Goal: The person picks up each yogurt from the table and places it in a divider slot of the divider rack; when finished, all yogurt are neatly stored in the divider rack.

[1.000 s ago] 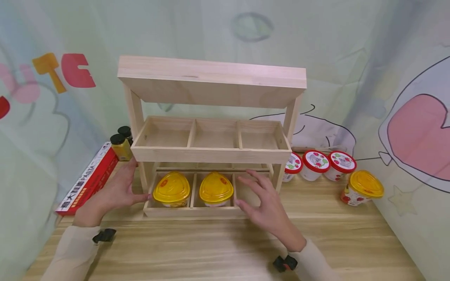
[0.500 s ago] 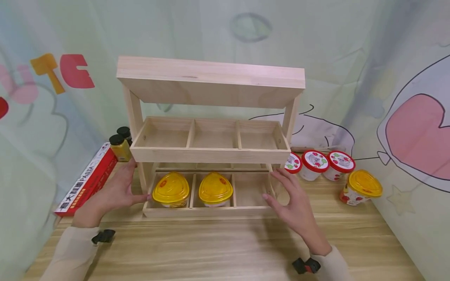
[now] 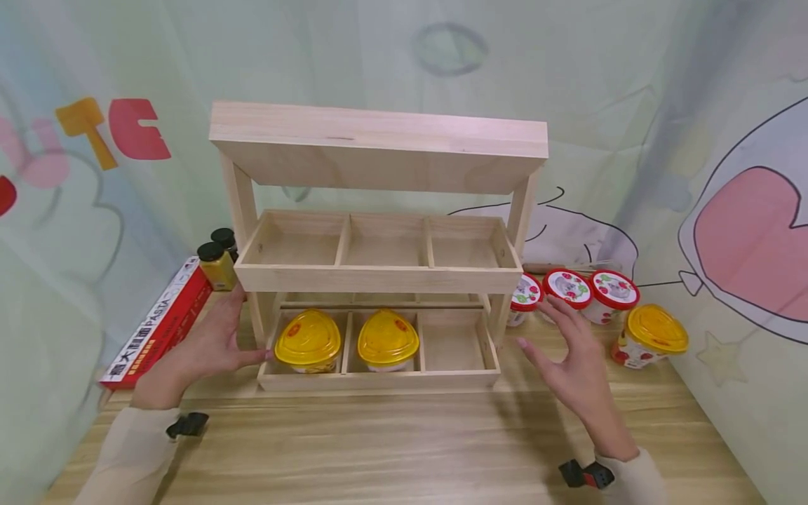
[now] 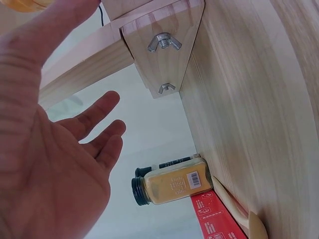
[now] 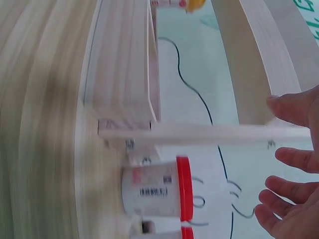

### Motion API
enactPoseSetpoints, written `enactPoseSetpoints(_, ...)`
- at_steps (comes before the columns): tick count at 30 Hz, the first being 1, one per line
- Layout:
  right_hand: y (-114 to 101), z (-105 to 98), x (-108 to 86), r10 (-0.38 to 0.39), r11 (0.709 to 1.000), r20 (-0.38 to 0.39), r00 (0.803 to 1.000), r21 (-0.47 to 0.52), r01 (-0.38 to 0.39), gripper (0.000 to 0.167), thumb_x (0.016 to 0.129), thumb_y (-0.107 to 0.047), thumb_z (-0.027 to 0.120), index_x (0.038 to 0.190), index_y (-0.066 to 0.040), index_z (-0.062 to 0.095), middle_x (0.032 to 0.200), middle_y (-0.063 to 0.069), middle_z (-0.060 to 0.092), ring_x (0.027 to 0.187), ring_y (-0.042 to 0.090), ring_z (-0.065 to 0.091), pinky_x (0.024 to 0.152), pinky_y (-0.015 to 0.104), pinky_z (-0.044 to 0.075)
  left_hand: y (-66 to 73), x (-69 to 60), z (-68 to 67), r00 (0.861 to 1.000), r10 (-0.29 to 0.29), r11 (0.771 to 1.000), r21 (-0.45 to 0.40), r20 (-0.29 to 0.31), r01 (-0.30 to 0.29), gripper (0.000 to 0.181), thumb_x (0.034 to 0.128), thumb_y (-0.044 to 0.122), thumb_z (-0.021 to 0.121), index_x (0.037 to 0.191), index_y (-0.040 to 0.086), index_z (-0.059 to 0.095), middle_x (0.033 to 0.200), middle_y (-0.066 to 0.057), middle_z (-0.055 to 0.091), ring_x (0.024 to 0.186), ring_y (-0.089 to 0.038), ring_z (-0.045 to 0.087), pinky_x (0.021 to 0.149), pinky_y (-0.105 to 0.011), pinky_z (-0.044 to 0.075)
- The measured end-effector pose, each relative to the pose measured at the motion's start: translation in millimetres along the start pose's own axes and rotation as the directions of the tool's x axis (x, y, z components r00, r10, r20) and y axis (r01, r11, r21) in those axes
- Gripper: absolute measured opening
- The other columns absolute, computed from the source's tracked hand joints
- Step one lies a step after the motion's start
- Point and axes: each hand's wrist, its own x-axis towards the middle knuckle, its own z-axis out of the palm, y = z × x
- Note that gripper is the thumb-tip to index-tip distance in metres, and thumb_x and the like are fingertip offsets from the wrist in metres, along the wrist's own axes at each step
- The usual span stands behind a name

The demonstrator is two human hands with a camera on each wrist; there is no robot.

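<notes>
A wooden two-tier shelf (image 3: 379,280) stands mid-table. Two yellow-lidded tubs, one (image 3: 308,341) in the lower left compartment and one (image 3: 388,340) in the lower middle, sit in its bottom tray; the lower right compartment holds nothing. My left hand (image 3: 205,344) rests by the tray's left end, thumb at its edge, fingers spread. To the right of the shelf, my right hand (image 3: 577,365) hovers with spread fingers and nothing in it, in front of the red-lidded tubs (image 3: 568,289). In the right wrist view, a red-lidded tub (image 5: 154,189) stands beside the shelf.
Another yellow-lidded tub (image 3: 650,337) stands at the far right. On the left lie a red pasta box (image 3: 158,322) and a black-capped yellow jar (image 3: 217,266), with a second black-capped jar (image 3: 224,240) behind it. A patterned curtain (image 3: 379,56) hangs behind.
My right hand has moved rightward, from over the lower right compartment to beyond the shelf's right side. My left hand has stayed in place.
</notes>
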Motion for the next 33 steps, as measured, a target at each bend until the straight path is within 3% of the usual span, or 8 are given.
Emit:
enactPoseSetpoints(6, 13, -15, -2.2, 0.035, 0.998, -0.058, 0.998, -0.041, -0.037, 0.062, 0.083, -0.013, 0.09, 0.14, -0.002, 0.067, 0.153, 0.024, 0.06, 0.14, 0.047, 0.052, 0.11, 0.078, 0.043, -0.2, -0.8, 0.4, 1.0, -0.016, 1.0, 0.003, 0.007, 0.016, 0.153, 0.0658, 0.031, 0.103, 0.174, 0.03, -0.005, 0.176, -0.02, 0.028, 0.154, -0.056, 0.031, 0.112, -0.089, 0.032)
enactPoseSetpoints(12, 30, -30, -3.5, 0.097, 0.994, -0.083, 0.992, -0.041, -0.1, 0.064, 0.083, -0.014, 0.09, 0.142, -0.001, 0.066, 0.153, 0.026, 0.059, 0.142, 0.05, 0.051, 0.119, 0.076, 0.038, -0.1, -1.0, 1.4, 1.0, -0.02, 1.0, 0.002, 0.005, 0.02, 0.153, 0.0659, 0.031, 0.103, 0.174, 0.03, -0.006, 0.175, -0.02, 0.029, 0.154, -0.055, 0.032, 0.112, -0.089, 0.033)
enactPoseSetpoints(19, 47, -51, -2.1, 0.215, 0.972, -0.105, 0.971, -0.071, -0.223, 0.065, 0.09, -0.019, 0.085, 0.148, -0.004, 0.061, 0.161, 0.025, 0.053, 0.145, 0.053, 0.048, 0.12, 0.076, 0.038, 1.2, -0.6, 0.7, 1.0, -0.002, 1.0, -0.009, -0.002, 0.002, 0.153, 0.0653, 0.029, 0.103, 0.174, 0.03, -0.005, 0.175, -0.018, 0.029, 0.154, -0.053, 0.034, 0.11, -0.088, 0.036)
enactPoseSetpoints(25, 62, -65, -2.0, 0.251, 0.964, -0.142, 0.957, -0.056, -0.261, 0.063, 0.092, -0.018, 0.083, 0.149, -0.003, 0.06, 0.16, 0.027, 0.053, 0.149, 0.053, 0.046, 0.127, 0.073, 0.032, 1.0, -0.9, 0.2, 1.0, -0.021, 1.0, -0.006, 0.003, 0.021, 0.154, 0.0654, 0.029, 0.103, 0.174, 0.032, -0.006, 0.176, -0.017, 0.028, 0.155, -0.053, 0.033, 0.11, -0.088, 0.036)
enactPoseSetpoints(27, 66, -68, -2.2, 0.25, 0.961, -0.154, 0.956, -0.081, -0.265, 0.063, 0.092, -0.019, 0.083, 0.149, -0.003, 0.061, 0.159, 0.026, 0.055, 0.147, 0.051, 0.048, 0.122, 0.048, 0.048, 1.2, -1.0, 0.1, 0.999, -0.035, 0.999, -0.004, 0.005, 0.035, 0.154, 0.0654, 0.029, 0.103, 0.174, 0.033, -0.007, 0.177, -0.017, 0.027, 0.155, -0.052, 0.033, 0.111, -0.087, 0.036)
enactPoseSetpoints(29, 69, -71, -2.3, 0.276, 0.95, -0.151, 0.949, -0.111, -0.293, 0.063, 0.094, -0.021, 0.081, 0.151, -0.004, 0.059, 0.161, 0.024, 0.053, 0.148, 0.05, 0.047, 0.121, 0.047, 0.049, 1.3, -0.8, 0.0, 0.999, -0.039, 0.999, -0.002, 0.007, 0.039, 0.155, 0.0653, 0.03, 0.103, 0.173, 0.033, -0.007, 0.177, -0.016, 0.027, 0.156, -0.052, 0.033, 0.111, -0.087, 0.037)
enactPoseSetpoints(32, 74, -75, -2.6, 0.306, 0.937, -0.15, 0.94, -0.129, -0.325, 0.062, 0.096, -0.023, 0.079, 0.151, -0.004, 0.059, 0.163, 0.022, 0.052, 0.15, 0.049, 0.045, 0.121, 0.047, 0.05, 1.8, -0.5, 0.1, 0.999, -0.047, 0.999, 0.002, 0.009, 0.047, 0.155, 0.0654, 0.03, 0.103, 0.173, 0.034, -0.007, 0.176, -0.016, 0.028, 0.156, -0.051, 0.034, 0.112, -0.086, 0.037)
enactPoseSetpoints(33, 76, -76, -3.1, 0.317, 0.934, -0.148, 0.937, -0.125, -0.336, 0.062, 0.097, -0.023, 0.078, 0.152, -0.004, 0.058, 0.164, 0.022, 0.051, 0.151, 0.049, 0.044, 0.126, 0.06, 0.042, 2.0, -0.5, 0.2, 0.999, -0.05, 0.999, 0.001, 0.007, 0.05, 0.155, 0.0653, 0.03, 0.104, 0.173, 0.035, -0.007, 0.177, -0.015, 0.028, 0.156, -0.05, 0.034, 0.112, -0.086, 0.037)
